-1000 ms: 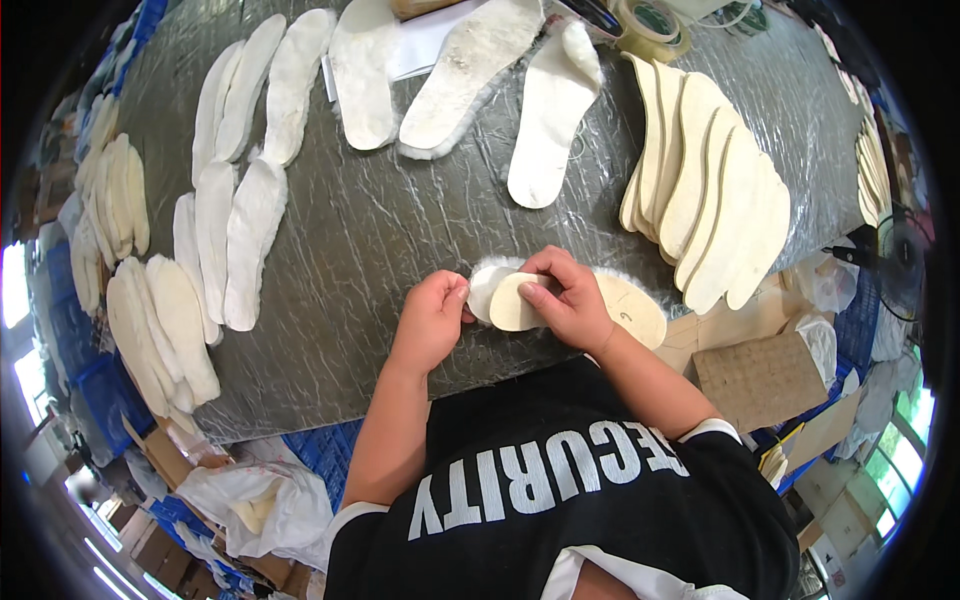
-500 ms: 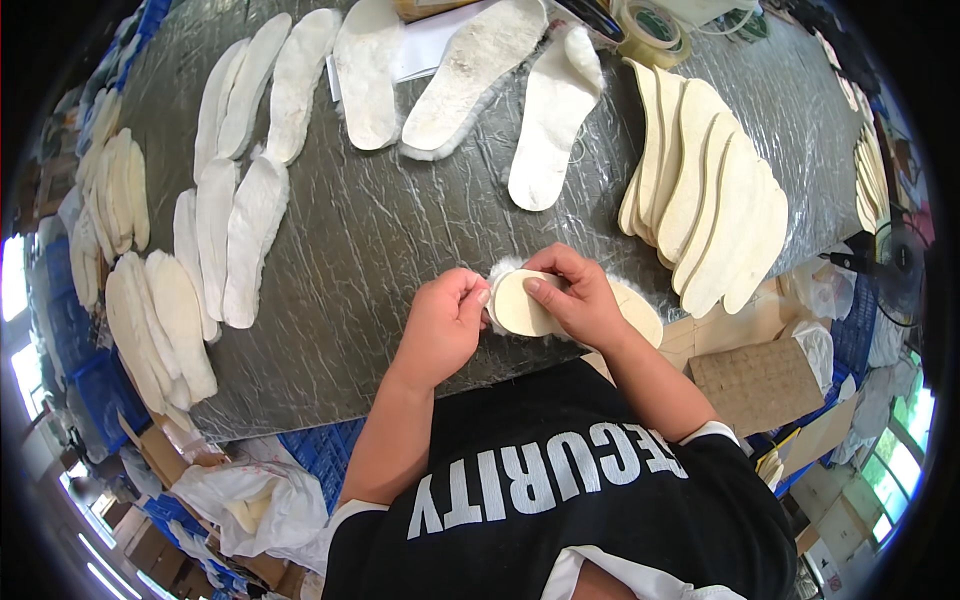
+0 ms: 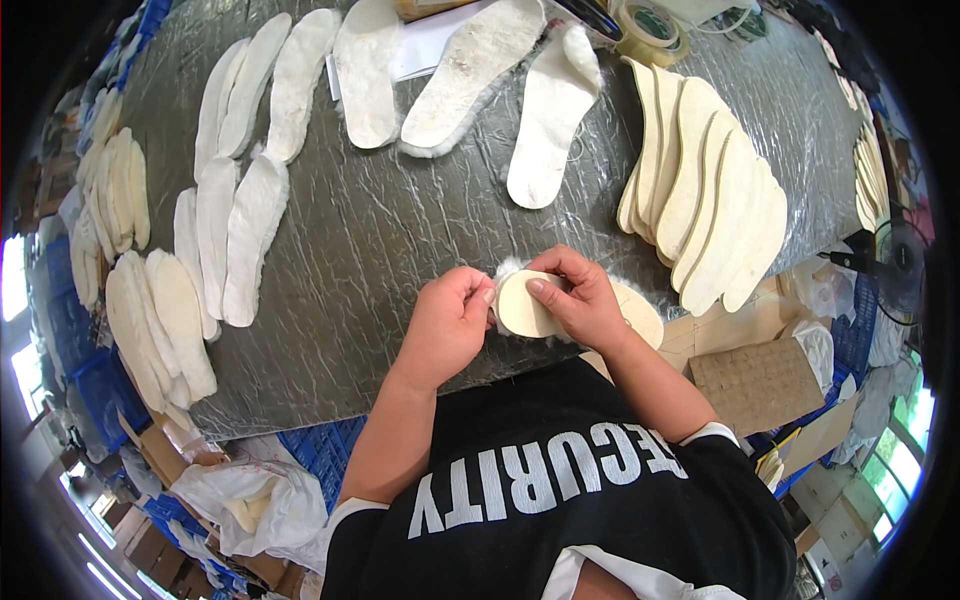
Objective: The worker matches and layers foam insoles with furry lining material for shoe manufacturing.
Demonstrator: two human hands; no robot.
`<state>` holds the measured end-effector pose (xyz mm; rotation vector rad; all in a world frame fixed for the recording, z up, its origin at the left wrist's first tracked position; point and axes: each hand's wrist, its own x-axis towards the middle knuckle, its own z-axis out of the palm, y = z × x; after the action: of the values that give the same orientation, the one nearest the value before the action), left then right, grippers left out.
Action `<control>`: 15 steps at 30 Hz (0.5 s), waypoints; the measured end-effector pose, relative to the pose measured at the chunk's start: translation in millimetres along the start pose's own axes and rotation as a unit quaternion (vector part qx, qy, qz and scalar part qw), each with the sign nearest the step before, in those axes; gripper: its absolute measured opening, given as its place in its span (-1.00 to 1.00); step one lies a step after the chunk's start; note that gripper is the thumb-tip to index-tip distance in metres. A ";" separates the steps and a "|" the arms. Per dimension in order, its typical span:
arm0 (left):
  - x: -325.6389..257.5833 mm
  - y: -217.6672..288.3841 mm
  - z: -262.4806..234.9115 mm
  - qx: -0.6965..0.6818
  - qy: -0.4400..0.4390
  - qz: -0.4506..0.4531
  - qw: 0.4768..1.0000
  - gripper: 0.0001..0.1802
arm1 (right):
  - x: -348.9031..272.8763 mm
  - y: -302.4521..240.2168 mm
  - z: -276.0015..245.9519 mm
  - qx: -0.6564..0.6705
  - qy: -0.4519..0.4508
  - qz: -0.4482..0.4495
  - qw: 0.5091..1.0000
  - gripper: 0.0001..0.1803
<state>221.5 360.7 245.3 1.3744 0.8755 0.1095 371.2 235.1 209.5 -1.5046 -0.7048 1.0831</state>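
A cream-coloured insole (image 3: 524, 310) with white fluff along its edge is held just above the near side of the table. My right hand (image 3: 588, 308) grips it, thumb pressed on the flat face and fingers behind. The far end of the insole shows beyond the right wrist. At the insole's left tip, my left hand (image 3: 446, 320) is closed in a pinch against the fluffy edge. What lies between its thumb and fingers is too small to make out.
A dark, film-covered table (image 3: 370, 260) carries a fanned stack of cream insoles (image 3: 700, 190) at right. Fluffy white insoles (image 3: 553, 125) lie along the far side and left. Tape rolls (image 3: 650, 35) stand at the back; a cardboard box (image 3: 755, 380) sits below right.
Both hands and the insole have shifted very slightly to the right. The grip of each hand looks the same.
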 end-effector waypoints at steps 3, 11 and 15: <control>-1.1 0.8 0.9 0.004 -0.004 0.002 1.000 -0.89 | -1.0 0.4 0.9 0.007 0.002 0.017 1.000 -0.84; -6.1 6.8 0.6 0.015 -0.031 -0.020 0.999 -0.89 | -3.7 2.0 1.6 -0.027 0.018 -0.008 0.999 -0.85; -9.3 6.9 1.2 0.007 -0.033 -0.013 0.999 -0.89 | -5.5 -2.1 2.8 -0.036 0.019 -0.023 0.999 -0.85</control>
<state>218.6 356.4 255.7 1.3718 0.8401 0.0365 366.7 231.9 213.0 -1.5582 -0.7556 1.0008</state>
